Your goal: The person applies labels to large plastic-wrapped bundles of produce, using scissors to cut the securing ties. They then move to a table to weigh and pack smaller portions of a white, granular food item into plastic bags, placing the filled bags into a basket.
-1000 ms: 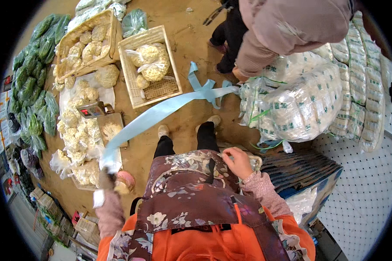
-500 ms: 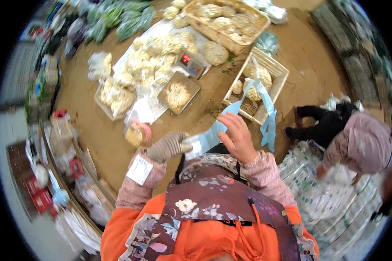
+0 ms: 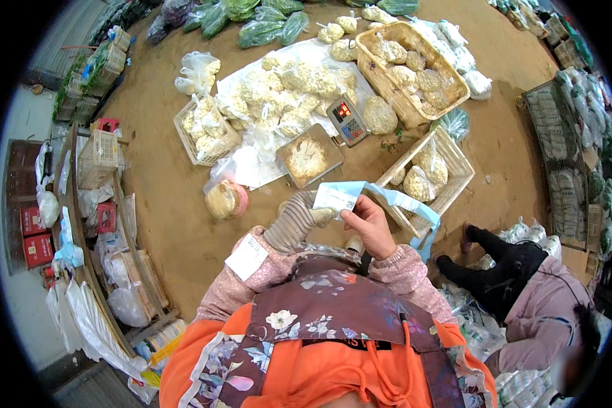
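Note:
My left hand [image 3: 295, 221], in a grey-striped glove, grips the left end of a white label [image 3: 334, 198] on a long pale-blue backing strip [image 3: 420, 209]. The bare fingers of my right hand [image 3: 372, 228] pinch the same label at its right edge. Past that hand the strip trails in a loop, its tail hanging by the near corner of a cream crate [image 3: 461, 170] with bagged pale produce. Another white label [image 3: 247, 257] is stuck on my left sleeve. Just beyond my hands is a scale with a stained platform [image 3: 309, 156] and a lit display unit [image 3: 347, 122].
Bags of pale mushroom-like produce [image 3: 282, 88] cover a white sheet, between a small basket [image 3: 217, 151] and a yellow crate [image 3: 415, 122]. A roll in plastic [image 3: 224, 200] lies left of my hands. Another person [image 3: 544, 292] bends over bagged goods at right. Shelving [image 3: 126, 224] stands at left.
My right hand has come down from above the strip and now pinches the label beside my left hand. The view has shifted, and the other person has bent lower.

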Action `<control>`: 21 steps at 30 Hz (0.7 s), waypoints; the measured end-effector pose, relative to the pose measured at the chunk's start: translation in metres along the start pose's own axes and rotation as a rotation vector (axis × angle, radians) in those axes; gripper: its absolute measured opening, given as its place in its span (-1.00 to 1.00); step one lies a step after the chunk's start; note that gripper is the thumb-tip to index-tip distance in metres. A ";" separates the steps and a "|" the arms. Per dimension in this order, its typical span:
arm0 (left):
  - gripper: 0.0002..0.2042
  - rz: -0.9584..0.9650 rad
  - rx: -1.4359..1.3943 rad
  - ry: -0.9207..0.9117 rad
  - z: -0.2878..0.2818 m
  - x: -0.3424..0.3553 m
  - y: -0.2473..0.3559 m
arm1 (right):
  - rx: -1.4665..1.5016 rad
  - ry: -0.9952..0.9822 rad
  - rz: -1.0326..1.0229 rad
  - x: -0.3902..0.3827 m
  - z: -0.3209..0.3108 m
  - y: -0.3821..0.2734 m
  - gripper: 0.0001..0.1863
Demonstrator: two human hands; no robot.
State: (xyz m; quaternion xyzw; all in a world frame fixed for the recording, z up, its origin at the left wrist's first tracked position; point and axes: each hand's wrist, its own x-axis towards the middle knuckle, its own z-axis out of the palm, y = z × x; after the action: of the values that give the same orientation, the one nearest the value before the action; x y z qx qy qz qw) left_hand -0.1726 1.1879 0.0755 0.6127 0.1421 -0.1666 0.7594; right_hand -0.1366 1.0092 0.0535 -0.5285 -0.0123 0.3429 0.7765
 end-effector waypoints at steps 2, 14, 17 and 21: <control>-0.74 -0.024 -0.009 -0.034 -0.023 0.007 0.007 | 0.028 0.027 -0.003 0.016 0.015 0.002 -0.80; -0.46 0.644 0.523 -0.515 -0.192 0.079 0.045 | -1.155 -0.419 0.049 0.103 0.117 -0.023 -0.78; -0.49 0.332 0.428 -0.843 -0.206 0.089 0.050 | -0.697 -0.290 0.279 0.126 0.136 -0.054 -0.78; -0.67 0.067 0.241 -1.008 -0.210 0.112 0.054 | -0.458 -0.229 0.233 0.159 0.111 -0.052 -0.84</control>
State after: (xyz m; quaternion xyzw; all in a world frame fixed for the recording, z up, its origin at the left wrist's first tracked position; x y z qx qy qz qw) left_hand -0.0507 1.3950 0.0321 0.5436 -0.2813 -0.4316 0.6626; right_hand -0.0300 1.1751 0.0909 -0.6460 -0.1162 0.4754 0.5858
